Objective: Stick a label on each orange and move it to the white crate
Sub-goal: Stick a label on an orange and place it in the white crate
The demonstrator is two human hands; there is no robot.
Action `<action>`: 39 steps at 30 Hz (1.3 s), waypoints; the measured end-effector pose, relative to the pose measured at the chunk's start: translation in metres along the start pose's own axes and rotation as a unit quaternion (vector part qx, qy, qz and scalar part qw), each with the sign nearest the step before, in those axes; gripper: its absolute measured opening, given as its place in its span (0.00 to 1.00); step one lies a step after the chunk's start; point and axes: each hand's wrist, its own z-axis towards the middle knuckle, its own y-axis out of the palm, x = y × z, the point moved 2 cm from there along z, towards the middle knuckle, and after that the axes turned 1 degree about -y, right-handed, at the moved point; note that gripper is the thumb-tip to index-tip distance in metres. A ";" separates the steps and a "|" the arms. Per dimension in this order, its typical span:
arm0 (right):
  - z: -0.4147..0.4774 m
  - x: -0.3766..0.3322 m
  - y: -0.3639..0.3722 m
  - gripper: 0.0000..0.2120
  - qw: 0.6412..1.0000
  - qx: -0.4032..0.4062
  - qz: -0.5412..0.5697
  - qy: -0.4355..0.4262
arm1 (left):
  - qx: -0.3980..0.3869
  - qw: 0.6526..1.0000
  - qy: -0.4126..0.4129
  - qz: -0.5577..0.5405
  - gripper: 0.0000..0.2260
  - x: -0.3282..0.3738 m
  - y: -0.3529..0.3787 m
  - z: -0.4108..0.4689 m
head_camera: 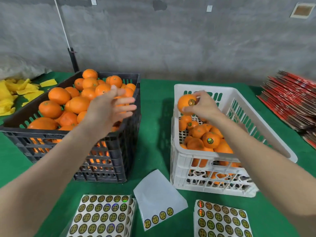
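My right hand (203, 105) grips an orange (184, 103) with a round gold label on it, above the far left corner of the white crate (184, 156). Several labelled oranges (210, 139) lie inside that crate. My left hand (111, 106) hovers with fingers spread and nothing in it over the right side of the black crate (102, 161), which is heaped with unlabelled oranges (59, 95). A nearly used-up label sheet (159, 200) with a few gold stickers along its lower edge lies on the green table between the crates.
Two stacks of full sticker sheets lie at the table's near edge, one on the left (102, 218) and one on the right (222, 221). Yellow foam nets (15, 93) are piled at the far left. Red flat cartons (290, 103) are stacked at the far right.
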 end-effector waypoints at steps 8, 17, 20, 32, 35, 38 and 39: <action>0.048 0.089 0.049 0.30 0.897 -0.310 -0.308 0.073 | 0.155 0.984 0.026 0.078 0.12 0.007 -0.082 0.050; 0.032 0.009 0.038 0.20 0.983 0.066 -0.117 -0.124 | 0.074 0.686 -0.057 0.721 0.26 -0.016 -0.117 0.101; 0.004 -0.022 0.044 0.17 0.968 0.046 -0.097 -0.227 | 0.040 0.635 -0.106 0.764 0.29 -0.031 -0.126 0.107; -0.133 0.022 0.148 0.24 0.903 -0.384 -0.144 -0.129 | 0.268 0.858 0.128 0.418 0.24 -0.007 -0.122 0.082; -0.143 0.062 0.176 0.35 0.876 -0.434 -0.210 -0.009 | 0.190 0.935 0.193 0.231 0.23 0.012 -0.096 0.050; -0.152 0.076 0.195 0.39 0.880 -0.393 -0.267 0.014 | 0.054 0.979 0.165 0.103 0.23 0.014 -0.057 0.007; -0.155 0.076 0.198 0.36 0.885 -0.370 -0.283 -0.005 | 0.002 0.984 0.155 0.089 0.20 0.010 -0.044 -0.008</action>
